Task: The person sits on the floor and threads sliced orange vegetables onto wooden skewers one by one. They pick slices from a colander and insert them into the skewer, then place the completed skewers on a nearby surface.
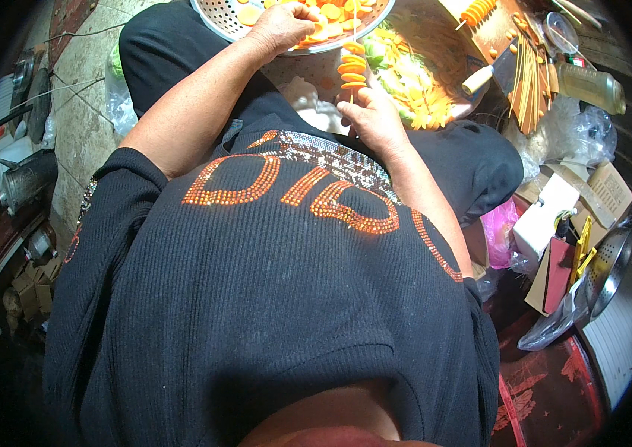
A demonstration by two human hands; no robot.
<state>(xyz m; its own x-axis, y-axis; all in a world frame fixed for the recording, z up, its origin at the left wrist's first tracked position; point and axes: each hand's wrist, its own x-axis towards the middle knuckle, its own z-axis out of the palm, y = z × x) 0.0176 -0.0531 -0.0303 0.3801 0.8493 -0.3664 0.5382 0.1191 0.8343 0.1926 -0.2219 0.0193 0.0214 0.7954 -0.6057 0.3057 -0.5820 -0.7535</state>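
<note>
My right hand (375, 123) is closed around the lower end of a thin skewer (355, 33) that stands upright. Several orange carrot slices (352, 68) are threaded on it, spaced one above another. Over the rim of a perforated metal colander (219, 28) reaches my left hand (282, 30), its fingers pinched together; what they hold, if anything, is hidden. Loose carrot slices (335, 13) lie in the colander, close beside those fingers. The colander sits at the far edge of the view, partly cut off.
Right of the colander lies a heap of green and orange vegetable shreds (420, 82). Farther right are a wooden-handled knife (478, 80), a bundle of bamboo skewers (528, 89), a loaded carrot skewer (478, 11) and a jar (592, 88). Cardboard boxes (605, 192) stand at the right.
</note>
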